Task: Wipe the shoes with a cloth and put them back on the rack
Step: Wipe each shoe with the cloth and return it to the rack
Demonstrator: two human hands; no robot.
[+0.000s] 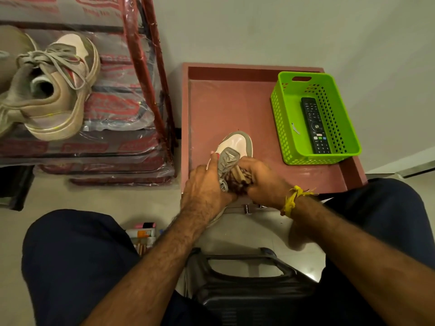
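Note:
A beige and white sneaker [236,144] lies on the pink table [235,102], toe pointing away from me. My left hand [207,189] grips its left side near the laces. My right hand [261,182] holds a bunched brown and beige cloth [237,176] against the shoe's tongue area. The shoe's heel is hidden under my hands. A matching sneaker [56,90] sits on the top shelf of the plastic-wrapped red shoe rack [146,67] at the left, heel toward me.
A green plastic basket [289,128] holding a black remote [315,125] stands on the table's right side. A black stool [247,278] is between my knees. Small bottles and tubes [143,234] lie on the floor by my left knee.

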